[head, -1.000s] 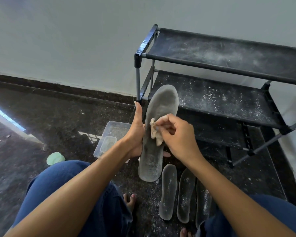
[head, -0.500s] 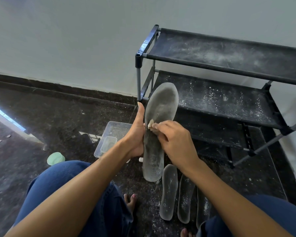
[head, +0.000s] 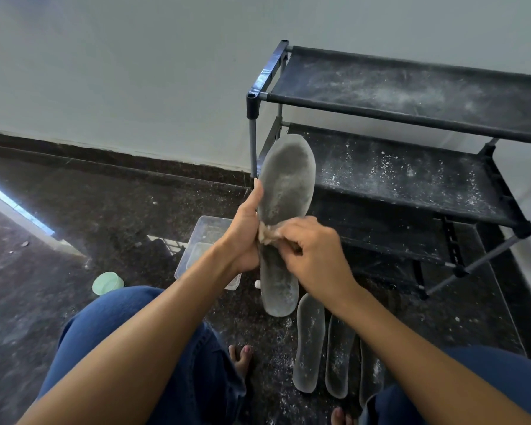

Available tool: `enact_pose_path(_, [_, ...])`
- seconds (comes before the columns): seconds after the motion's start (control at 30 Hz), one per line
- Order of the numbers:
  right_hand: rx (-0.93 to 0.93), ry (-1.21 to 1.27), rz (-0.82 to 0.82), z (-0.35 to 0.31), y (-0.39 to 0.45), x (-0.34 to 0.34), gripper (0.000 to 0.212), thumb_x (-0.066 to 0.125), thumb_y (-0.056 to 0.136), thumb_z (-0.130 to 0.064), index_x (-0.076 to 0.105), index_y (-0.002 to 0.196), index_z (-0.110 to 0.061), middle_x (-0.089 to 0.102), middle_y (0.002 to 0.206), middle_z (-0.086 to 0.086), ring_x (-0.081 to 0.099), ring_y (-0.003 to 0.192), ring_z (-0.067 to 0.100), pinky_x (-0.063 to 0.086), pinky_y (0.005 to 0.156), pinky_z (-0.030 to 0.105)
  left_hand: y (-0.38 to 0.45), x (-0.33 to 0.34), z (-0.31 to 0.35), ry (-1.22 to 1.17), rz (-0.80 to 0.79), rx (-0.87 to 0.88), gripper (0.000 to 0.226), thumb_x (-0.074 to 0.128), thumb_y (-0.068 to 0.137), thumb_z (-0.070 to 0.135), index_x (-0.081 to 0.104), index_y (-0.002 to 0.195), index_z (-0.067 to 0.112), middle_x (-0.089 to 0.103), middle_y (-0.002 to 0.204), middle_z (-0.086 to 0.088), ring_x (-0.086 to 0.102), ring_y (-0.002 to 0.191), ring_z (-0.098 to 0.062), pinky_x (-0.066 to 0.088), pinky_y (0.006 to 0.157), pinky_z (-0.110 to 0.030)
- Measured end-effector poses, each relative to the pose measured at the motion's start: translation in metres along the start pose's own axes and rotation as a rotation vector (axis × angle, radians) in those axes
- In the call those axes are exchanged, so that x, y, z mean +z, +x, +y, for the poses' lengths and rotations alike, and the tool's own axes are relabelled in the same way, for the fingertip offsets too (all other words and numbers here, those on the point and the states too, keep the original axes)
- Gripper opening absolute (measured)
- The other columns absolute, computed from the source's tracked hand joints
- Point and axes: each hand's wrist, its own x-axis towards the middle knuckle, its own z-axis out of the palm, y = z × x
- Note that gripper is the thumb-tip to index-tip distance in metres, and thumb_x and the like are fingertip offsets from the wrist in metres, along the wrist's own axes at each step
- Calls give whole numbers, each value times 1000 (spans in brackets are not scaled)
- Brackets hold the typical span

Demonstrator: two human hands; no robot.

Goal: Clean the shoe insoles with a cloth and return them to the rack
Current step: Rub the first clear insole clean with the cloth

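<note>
Head cam: my left hand (head: 242, 237) grips insole (head: 284, 210), right hand (head: 316, 259) pinches cloth (head: 267, 234). Best 2 rub w/ long, firm strokes, heel 2 toe.

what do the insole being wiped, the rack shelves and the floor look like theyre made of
The grey dusty insole held upright looks like soft foam or rubber with a matte face, stiff enough to stand tall. The black rack shelves look like stretched fabric on dark tubes, speckled with white powder. The dark speckled floor seems polished stone, since it reflects light.
</note>
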Motion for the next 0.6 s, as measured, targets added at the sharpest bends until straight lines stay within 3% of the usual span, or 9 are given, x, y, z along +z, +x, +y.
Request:
enact_pose_path(0.13, [-26,68,-109,-5,-18,3,9,63,83,-9,72,83,-7,70,86,0,64,82,13,52,74,34,0,-2,4,-109,-54,-39,85,23,87,75,56,121,4,68,97,-21,68,82,-36,56,78,-42])
enact_pose_path(0.23, [-8,52,-65,-3,-18,0,8,62,82,-5,70,82,-6,69,84,1,63,81,15,51,72,37,-1,-2,6,-68,-66,-31,76,29,91,65,57,121,1,67,101,-26,67,87,-38,58,77,-39])
enact_pose_path(0.33, [32,-14,48,2,-8,-4,9,64,80,-1,70,84,-7,68,83,2,61,79,16,51,72,36,-3,3,6,62,-72,-42,58,37,92,51,70,83,4,68,70,-11,64,62,-21,53,63,-25])
enact_pose_path(0.43, [69,-30,111,4,1,-7,12,64,80,-2,71,88,-8,68,85,1,61,79,15,51,72,32,-4,3,3,162,-83,-62,57,39,96,43,71,59,13,63,61,-2,60,60,-16,47,68,-30])
enact_pose_path(0.47, [59,-44,107,4,1,-6,14,64,79,-1,71,89,-8,68,86,1,61,80,14,50,73,31,-4,2,3,163,-64,-75,57,39,97,42,72,61,13,65,65,-3,61,64,-16,47,71,-30])
enact_pose_path(0.53, [12,-62,54,2,-3,-2,13,63,79,0,70,87,-7,68,85,2,60,81,15,49,74,33,-3,0,3,86,-55,-112,52,37,97,43,72,97,4,70,95,-8,64,89,-22,48,88,-34])
enact_pose_path(0.6, [-25,-46,-34,-3,-12,4,10,61,79,-2,69,84,-7,67,85,3,60,82,18,49,73,36,-3,-2,2,-7,-71,-122,57,31,99,44,54,128,1,64,122,-11,59,109,-29,43,101,-40])
